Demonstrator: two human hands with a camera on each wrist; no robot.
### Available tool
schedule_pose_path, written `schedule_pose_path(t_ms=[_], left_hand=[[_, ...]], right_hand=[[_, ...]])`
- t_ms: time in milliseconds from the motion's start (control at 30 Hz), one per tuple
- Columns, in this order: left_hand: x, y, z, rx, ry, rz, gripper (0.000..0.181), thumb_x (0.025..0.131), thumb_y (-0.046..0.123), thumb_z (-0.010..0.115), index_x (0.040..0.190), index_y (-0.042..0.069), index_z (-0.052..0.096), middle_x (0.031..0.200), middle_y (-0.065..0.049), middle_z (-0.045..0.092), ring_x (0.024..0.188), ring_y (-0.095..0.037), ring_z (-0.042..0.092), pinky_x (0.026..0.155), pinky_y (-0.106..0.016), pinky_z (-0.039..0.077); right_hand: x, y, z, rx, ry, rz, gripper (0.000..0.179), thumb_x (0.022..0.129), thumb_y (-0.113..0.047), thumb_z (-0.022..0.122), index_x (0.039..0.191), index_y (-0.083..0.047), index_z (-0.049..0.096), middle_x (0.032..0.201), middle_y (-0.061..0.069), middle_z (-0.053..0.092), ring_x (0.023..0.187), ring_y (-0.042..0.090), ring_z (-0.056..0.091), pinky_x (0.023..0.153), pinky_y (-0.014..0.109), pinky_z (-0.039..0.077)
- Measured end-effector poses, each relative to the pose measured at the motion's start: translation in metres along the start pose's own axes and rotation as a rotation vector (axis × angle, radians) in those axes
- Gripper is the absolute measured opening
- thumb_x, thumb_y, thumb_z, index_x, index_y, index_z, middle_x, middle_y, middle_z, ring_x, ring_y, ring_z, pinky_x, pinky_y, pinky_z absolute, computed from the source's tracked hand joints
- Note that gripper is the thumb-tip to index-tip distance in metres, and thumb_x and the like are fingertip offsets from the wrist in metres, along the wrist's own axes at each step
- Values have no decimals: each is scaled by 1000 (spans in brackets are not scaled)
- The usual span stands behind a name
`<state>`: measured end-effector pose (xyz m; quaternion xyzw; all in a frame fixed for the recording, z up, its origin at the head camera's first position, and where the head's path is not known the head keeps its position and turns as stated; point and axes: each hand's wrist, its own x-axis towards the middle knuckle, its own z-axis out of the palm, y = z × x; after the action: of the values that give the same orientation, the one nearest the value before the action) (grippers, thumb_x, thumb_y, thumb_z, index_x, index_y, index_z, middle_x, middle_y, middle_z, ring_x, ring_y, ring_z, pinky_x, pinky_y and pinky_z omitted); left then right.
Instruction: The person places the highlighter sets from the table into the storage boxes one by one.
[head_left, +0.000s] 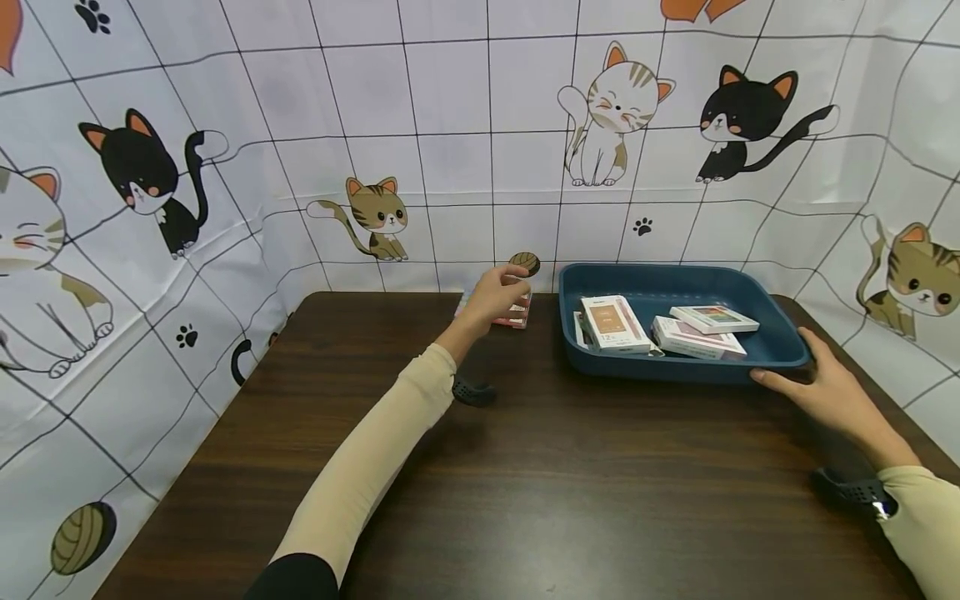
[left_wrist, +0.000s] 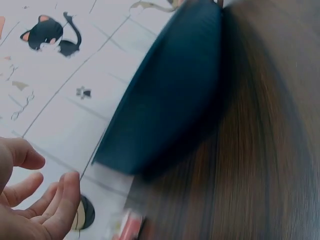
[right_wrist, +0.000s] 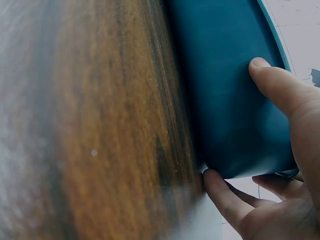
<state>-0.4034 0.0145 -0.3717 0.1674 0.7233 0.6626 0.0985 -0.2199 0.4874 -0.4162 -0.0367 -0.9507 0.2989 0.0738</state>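
My right hand (head_left: 840, 396) grips the right front corner of a deep blue plastic bin (head_left: 675, 368). In the right wrist view its thumb lies on the long wall of the bin (right_wrist: 230, 100), with the other fingers round the short end. My left hand (head_left: 489, 298) is over a red-and-white pack (head_left: 516, 313) near the table's back edge. The left wrist view shows that hand (left_wrist: 40, 210) with loosely bent fingers and nothing between them, the blurred red pack (left_wrist: 131, 226) beyond. Several small white boxes (head_left: 615, 323) lie inside the bin.
The dark wood table (head_left: 570, 483) runs back to a white sheet (head_left: 450, 167) printed with cats and grid lines. More of this sheet hangs at both sides. The bin stands at the back right of the table, near the sheet.
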Motion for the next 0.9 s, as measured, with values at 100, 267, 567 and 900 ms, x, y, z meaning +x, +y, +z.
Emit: schedule_pose_path(t_ms=[100,267,567,900], left_hand=[[0,-7,-15,39,24,-15,45,99,14,61,142,3,51,127,-16,58,110,-44,63,86,-53,56],[-1,-23,-34,140,53,-74,47,101,19,63,144,2,51,135,-17,56,110,-36,64,85,-41,57],[0,-30,-49,372,85,-122,49,96,26,65,141,8,55,142,-17,53,114,-29,54,100,-42,46],[3,-23,-61,424,89,-76,53,93,16,70,143,7,54,143,-21,51,120,-35,53,97,-48,47]], right_hand=[[1,0,2,6,-7,1,111,95,-50,67,160,0,-7,157,42,4,134,70,16,94,84,21],[-2,2,7,16,-27,10,110,96,-50,67,160,0,-8,157,43,4,134,70,16,93,84,21],[-3,2,6,27,-29,9,111,95,-51,67,161,-3,-9,157,43,5,132,71,18,92,84,22],[-2,-1,-3,5,-23,7,110,95,-51,67,161,-3,-8,157,43,6,131,71,20,91,84,23]])
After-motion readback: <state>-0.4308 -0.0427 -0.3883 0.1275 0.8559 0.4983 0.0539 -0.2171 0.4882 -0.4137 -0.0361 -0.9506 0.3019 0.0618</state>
